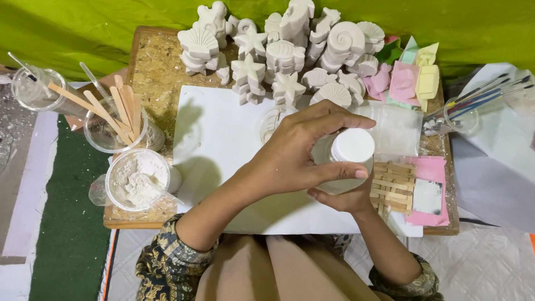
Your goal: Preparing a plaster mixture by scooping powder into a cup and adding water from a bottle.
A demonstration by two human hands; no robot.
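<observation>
My left hand (298,153) reaches across from the left, its fingers curled around the white cap (353,146) of a small clear bottle (334,181). My right hand (348,199) cups that bottle from below, mostly hidden behind it. The bottle is held over the right part of a white sheet (217,139) that lies on a wooden board (153,72). A clear empty cup (272,121) stands on the sheet just behind my left hand.
White plaster shells and starfish (278,56) are piled at the back. At the left stand a cup of white powder (136,179) and a cup of wooden sticks (114,125). To the right are a powder bag (398,131), coloured moulds (412,78), a stick raft (393,187) and a brush cup (457,114).
</observation>
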